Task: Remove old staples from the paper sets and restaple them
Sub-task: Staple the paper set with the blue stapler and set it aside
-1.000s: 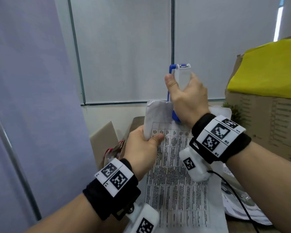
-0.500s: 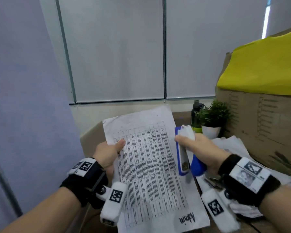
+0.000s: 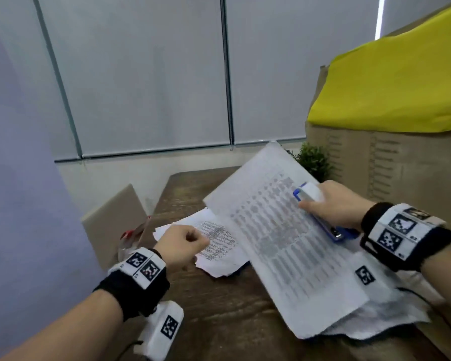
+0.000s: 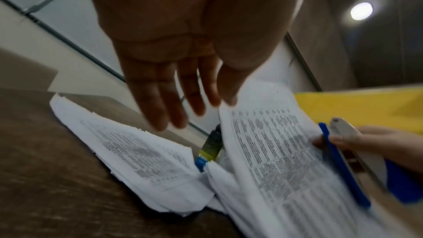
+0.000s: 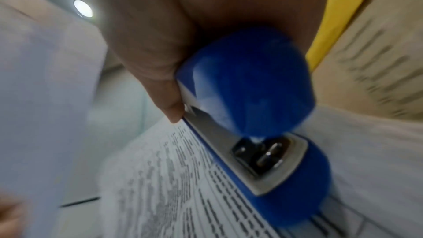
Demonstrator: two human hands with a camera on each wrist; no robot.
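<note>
The right hand (image 3: pixel 333 204), right of centre in the head view, grips a blue and white stapler (image 3: pixel 320 212), fingers curled over its top and the thumb along its near side. The same hand also carries a printed paper set (image 3: pixel 279 230), which slants from upper centre down toward the lower right; the stapler lies along the set's right edge, though how the sheets are pinched cannot be made out. In the right wrist view the stapler's blue rear end (image 5: pixel 249 82) fills the centre, with its metal hinge below and lines of print running beside it at lower left.

The left hand (image 3: pixel 180 247) hovers at centre left in the head view, over a second paper stack (image 3: pixel 219 246) lying on the dark wooden table (image 3: pixel 219 308). In the left wrist view its fingers (image 4: pixel 160 100) reach out nearly straight and slightly spread, holding nothing, just beside the upper edge of the held set.

More loose sheets (image 3: pixel 375 321) lie under the held set at lower right. A small green plant (image 3: pixel 314 160) stands beside a cardboard box (image 3: pixel 388 165) topped with yellow sheeting (image 3: pixel 401 82) at upper right.
</note>
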